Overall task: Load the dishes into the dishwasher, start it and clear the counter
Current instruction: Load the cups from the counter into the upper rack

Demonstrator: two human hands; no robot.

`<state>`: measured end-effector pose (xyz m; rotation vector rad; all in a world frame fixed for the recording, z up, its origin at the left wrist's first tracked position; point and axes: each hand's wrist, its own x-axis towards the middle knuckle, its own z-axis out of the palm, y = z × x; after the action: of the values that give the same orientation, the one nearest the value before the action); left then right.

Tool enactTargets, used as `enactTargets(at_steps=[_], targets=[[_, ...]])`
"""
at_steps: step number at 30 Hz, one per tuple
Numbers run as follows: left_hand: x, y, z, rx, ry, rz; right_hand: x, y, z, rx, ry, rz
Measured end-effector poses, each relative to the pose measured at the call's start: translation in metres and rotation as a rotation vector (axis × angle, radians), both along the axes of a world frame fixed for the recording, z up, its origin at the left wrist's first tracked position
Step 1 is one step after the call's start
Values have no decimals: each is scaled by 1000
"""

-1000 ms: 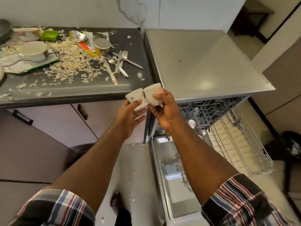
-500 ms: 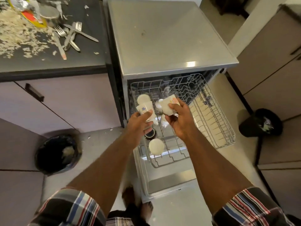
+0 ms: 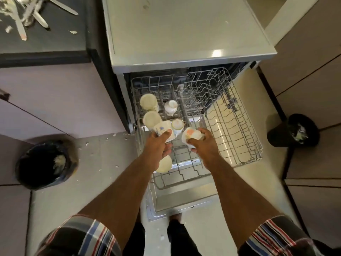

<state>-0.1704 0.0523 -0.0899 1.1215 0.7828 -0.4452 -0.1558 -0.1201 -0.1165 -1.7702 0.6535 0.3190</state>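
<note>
While both hands hang over the pulled-out upper rack (image 3: 238,145), the left grip (image 3: 159,145) clasps a blue-patterned cup (image 3: 163,129) above the rack's left side, and the right grip (image 3: 202,143) clasps an orange-patterned cup (image 3: 191,134) near the rack's middle. Four upturned cups (image 3: 148,103) stand along the rack's left edge, and one more (image 3: 164,166) sits partly under the left wrist. Cutlery (image 3: 27,13) lies at the bench's (image 3: 55,43) far edge. Two bins (image 3: 46,163) stand on the floor.
</note>
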Motion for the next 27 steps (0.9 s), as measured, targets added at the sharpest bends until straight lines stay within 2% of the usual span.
enactTargets(at_steps=[4,6,9,18,27], targets=[[8,-17,-20,28,56,90,13,-11,-30,-369,-30,397],[11,-25,-27,25,66,139,17,-12,-41,-445,-41,557],[16,-34,-38,15,65,189,26,-11,-57,-526,-72,690],[21,-38,-59,52,88,213,44,-5,-79,-625,26,797],[24,-38,-68,37,85,204,44,-10,-83,-721,-64,880]])
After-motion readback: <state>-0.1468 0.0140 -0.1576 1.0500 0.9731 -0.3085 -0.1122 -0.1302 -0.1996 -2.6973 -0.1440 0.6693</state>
